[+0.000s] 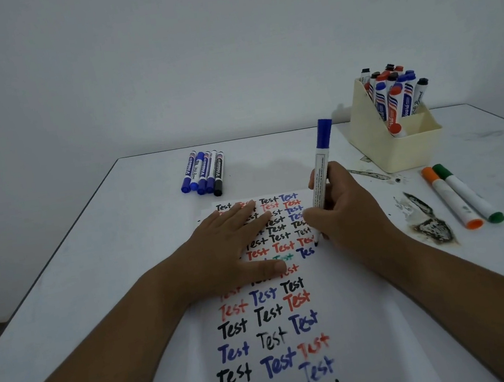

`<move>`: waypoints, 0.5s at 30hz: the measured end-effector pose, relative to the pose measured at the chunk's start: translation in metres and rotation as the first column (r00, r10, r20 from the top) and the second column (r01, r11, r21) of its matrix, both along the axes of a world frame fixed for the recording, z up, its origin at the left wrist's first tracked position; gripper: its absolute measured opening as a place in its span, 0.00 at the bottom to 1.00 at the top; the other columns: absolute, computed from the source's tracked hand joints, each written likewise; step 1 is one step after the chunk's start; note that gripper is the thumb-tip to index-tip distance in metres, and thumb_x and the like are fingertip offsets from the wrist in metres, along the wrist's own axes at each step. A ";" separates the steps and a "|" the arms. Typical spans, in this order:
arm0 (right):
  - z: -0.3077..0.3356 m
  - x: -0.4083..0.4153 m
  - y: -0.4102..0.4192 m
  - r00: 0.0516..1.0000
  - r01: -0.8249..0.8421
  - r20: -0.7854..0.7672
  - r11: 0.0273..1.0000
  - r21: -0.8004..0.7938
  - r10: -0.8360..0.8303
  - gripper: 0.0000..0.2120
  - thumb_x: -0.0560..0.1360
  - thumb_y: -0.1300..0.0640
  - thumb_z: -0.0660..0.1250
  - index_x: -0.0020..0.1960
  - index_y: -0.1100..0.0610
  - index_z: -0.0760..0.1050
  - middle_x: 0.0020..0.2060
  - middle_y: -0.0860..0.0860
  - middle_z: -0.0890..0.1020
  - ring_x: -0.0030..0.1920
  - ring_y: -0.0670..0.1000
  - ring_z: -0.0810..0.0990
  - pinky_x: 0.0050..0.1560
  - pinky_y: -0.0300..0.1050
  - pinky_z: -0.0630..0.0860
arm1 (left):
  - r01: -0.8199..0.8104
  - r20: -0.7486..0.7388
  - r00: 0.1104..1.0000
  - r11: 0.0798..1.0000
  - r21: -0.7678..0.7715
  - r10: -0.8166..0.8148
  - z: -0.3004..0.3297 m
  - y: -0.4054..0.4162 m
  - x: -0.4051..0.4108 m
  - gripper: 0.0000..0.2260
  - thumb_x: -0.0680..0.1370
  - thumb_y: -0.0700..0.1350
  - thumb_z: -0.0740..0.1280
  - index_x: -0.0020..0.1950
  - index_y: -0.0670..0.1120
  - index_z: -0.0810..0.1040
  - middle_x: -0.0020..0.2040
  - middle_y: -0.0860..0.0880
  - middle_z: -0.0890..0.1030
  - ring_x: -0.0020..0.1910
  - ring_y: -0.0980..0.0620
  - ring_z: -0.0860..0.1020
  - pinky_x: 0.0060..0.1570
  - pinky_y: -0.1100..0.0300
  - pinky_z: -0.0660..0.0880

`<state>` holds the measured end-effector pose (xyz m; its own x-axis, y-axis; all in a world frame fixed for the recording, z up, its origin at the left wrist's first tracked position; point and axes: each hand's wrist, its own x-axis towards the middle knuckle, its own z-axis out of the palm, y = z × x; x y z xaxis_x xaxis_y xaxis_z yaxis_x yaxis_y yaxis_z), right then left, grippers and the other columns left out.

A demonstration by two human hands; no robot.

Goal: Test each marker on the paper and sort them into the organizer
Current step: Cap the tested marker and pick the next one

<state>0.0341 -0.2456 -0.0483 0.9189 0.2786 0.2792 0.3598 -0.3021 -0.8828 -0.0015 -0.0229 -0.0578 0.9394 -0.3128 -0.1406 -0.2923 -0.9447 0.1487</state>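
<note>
A white paper (341, 317) covered with the word "Test" in black, red, blue and green lies in front of me. My right hand (343, 211) grips a blue marker (321, 169), cap posted on top, tip touching the paper beside a partly written blue word. My left hand (236, 253) rests flat on the paper with fingers spread. Several capped markers (203, 173), mostly blue and one black, lie in a row beyond the paper. A cream organizer (398, 146) at the back right holds several markers (394, 92) standing upright.
An orange marker (450, 196) and a green marker (468, 191) lie on the white table (91, 244) at the right. Dark scuffed stains (427, 219) mark the table beside them. A plain wall rises behind the table's far edge.
</note>
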 end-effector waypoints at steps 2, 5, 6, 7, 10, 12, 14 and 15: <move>0.000 -0.001 0.000 0.999 -0.042 -0.012 0.999 -0.009 0.042 0.16 0.75 0.64 0.70 0.48 0.47 0.67 0.33 0.40 0.80 0.31 0.36 0.80 0.30 0.31 0.74 | 0.000 0.000 1.000 1.000 0.000 0.000 -0.001 0.000 0.000 0.41 0.69 0.78 0.51 0.77 0.64 0.42 0.79 0.58 0.41 0.77 0.58 0.40 0.72 0.56 0.38; -0.002 -0.001 0.000 0.998 -0.061 -0.006 0.998 -0.002 0.061 0.17 0.75 0.65 0.70 0.48 0.45 0.67 0.31 0.34 0.80 0.31 0.37 0.81 0.30 0.31 0.74 | -0.004 0.001 1.000 1.000 0.002 0.004 0.000 0.000 0.000 0.41 0.70 0.78 0.51 0.77 0.64 0.42 0.79 0.58 0.41 0.77 0.57 0.40 0.72 0.57 0.38; -0.003 0.000 0.000 0.999 -0.049 -0.002 0.999 0.005 0.049 0.17 0.75 0.65 0.70 0.48 0.45 0.67 0.31 0.35 0.80 0.31 0.37 0.81 0.30 0.31 0.75 | -0.005 0.002 1.000 1.000 0.002 0.005 0.001 0.000 0.000 0.41 0.70 0.78 0.52 0.78 0.64 0.42 0.79 0.58 0.41 0.77 0.57 0.40 0.71 0.57 0.38; -0.003 0.001 0.000 0.999 -0.037 0.004 0.999 0.007 0.037 0.17 0.75 0.64 0.71 0.48 0.45 0.67 0.31 0.37 0.80 0.32 0.36 0.81 0.30 0.31 0.75 | -0.007 0.002 1.000 1.000 0.000 0.007 0.001 0.000 -0.001 0.41 0.70 0.77 0.52 0.78 0.64 0.42 0.79 0.58 0.41 0.77 0.58 0.40 0.71 0.57 0.38; -0.003 0.001 0.001 0.999 -0.010 0.044 0.999 -0.030 0.011 0.17 0.75 0.63 0.71 0.47 0.45 0.67 0.33 0.40 0.78 0.33 0.34 0.80 0.32 0.29 0.74 | -0.006 0.002 1.000 1.000 -0.011 0.006 0.002 -0.001 -0.002 0.41 0.70 0.77 0.52 0.78 0.64 0.42 0.79 0.58 0.41 0.77 0.58 0.40 0.71 0.57 0.38; -0.003 0.001 0.000 0.999 0.006 0.053 0.999 -0.031 -0.005 0.16 0.75 0.63 0.70 0.47 0.46 0.67 0.34 0.41 0.78 0.33 0.34 0.80 0.32 0.29 0.74 | -0.012 0.000 1.000 1.000 -0.023 0.012 0.002 0.000 -0.002 0.41 0.70 0.77 0.53 0.78 0.64 0.42 0.79 0.58 0.41 0.77 0.58 0.40 0.71 0.57 0.38; -0.003 0.003 -0.002 0.998 0.025 0.059 1.000 -0.014 -0.024 0.15 0.75 0.61 0.71 0.48 0.46 0.68 0.37 0.46 0.81 0.35 0.39 0.82 0.33 0.33 0.77 | -0.039 -0.002 0.999 0.997 -0.071 0.039 0.002 -0.001 -0.002 0.43 0.69 0.77 0.55 0.78 0.63 0.42 0.79 0.59 0.43 0.77 0.58 0.42 0.73 0.55 0.42; -0.003 0.005 -0.003 0.995 0.043 0.086 0.999 -0.018 -0.042 0.14 0.76 0.58 0.72 0.49 0.45 0.68 0.38 0.49 0.82 0.35 0.43 0.82 0.34 0.35 0.79 | -0.064 -0.002 0.998 0.991 -0.121 0.064 0.002 -0.001 -0.003 0.44 0.69 0.77 0.56 0.78 0.63 0.42 0.79 0.60 0.44 0.78 0.57 0.44 0.74 0.54 0.45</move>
<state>0.0387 -0.2484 -0.0516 0.9030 0.2459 0.3522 0.4202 -0.3354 -0.8432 -0.0047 -0.0240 -0.0557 0.9582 -0.2665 -0.1039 -0.2321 -0.9366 0.2624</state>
